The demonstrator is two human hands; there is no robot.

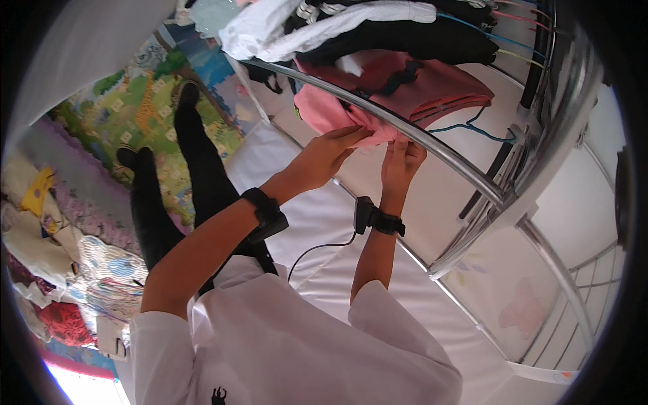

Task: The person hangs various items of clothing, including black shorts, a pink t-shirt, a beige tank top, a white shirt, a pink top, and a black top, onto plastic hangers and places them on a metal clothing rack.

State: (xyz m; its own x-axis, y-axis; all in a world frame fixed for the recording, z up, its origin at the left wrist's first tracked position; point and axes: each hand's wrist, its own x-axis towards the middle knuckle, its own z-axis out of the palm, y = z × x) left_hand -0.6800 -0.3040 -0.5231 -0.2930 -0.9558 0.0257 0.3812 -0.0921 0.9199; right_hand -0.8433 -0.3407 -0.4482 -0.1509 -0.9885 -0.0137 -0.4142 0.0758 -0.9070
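A pink garment point(334, 109) with a dark print hangs on a blue hanger point(468, 126), partly behind the curved metal rail of a rack. My left hand point(336, 149) grips the lower edge of the pink cloth, fingers laid over it from the left. Right beside it, my right hand point(403, 154) pinches the bunched edge between thumb and fingers, just below the rail point(448, 167). Some of the fingertips are hidden in the cloth. Both wrists wear black strapped devices, and a cable runs from the right one.
White and black clothes point(354, 30) hang above on coloured hangers. Metal tubes and a wire shelf point(572, 309) stand at the right. A white sheet-like panel point(324, 268) lies behind my arms. A patterned mat point(147, 106) is under my feet. Heaped fabrics point(106, 278) lie at the left.
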